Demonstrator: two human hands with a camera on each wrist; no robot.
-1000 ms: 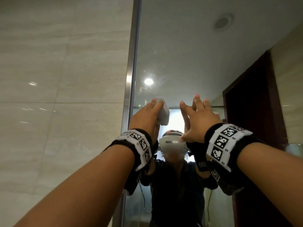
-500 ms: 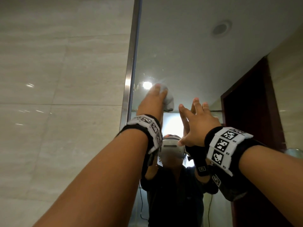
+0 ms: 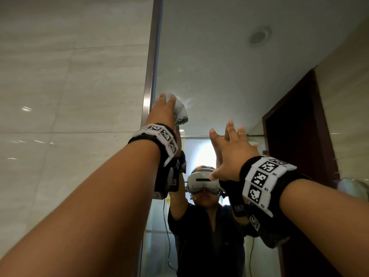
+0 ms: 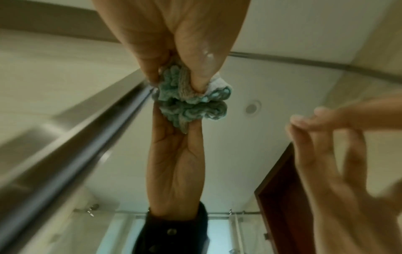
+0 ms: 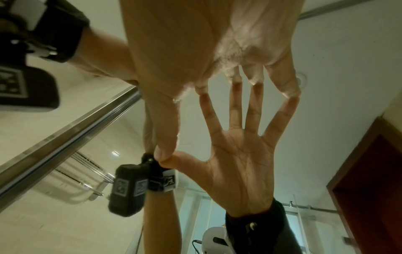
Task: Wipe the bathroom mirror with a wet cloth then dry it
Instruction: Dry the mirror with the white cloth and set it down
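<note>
The bathroom mirror (image 3: 229, 62) fills the right of the head view, its steel frame edge (image 3: 150, 76) running up the middle. My left hand (image 3: 162, 111) reaches high and grips a bunched pale blue-green cloth (image 3: 180, 111), pressing it on the glass just right of the frame. In the left wrist view the cloth (image 4: 174, 86) sits bunched between thumb and fingers (image 4: 204, 75), meeting its own reflection. My right hand (image 3: 229, 148) is open, fingers spread, fingertips (image 5: 287, 91) touching the mirror (image 5: 337, 51) lower and to the right.
Beige tiled wall (image 3: 69, 116) lies left of the mirror frame. The glass reflects a ceiling with a round fitting (image 3: 259, 37), a dark red door (image 3: 295, 136), a shower rail and a person wearing a headset.
My left hand has carried the cloth up and leftwards across the glass to beside the frame. The right hand has stayed flat on the mirror in about the same place.
</note>
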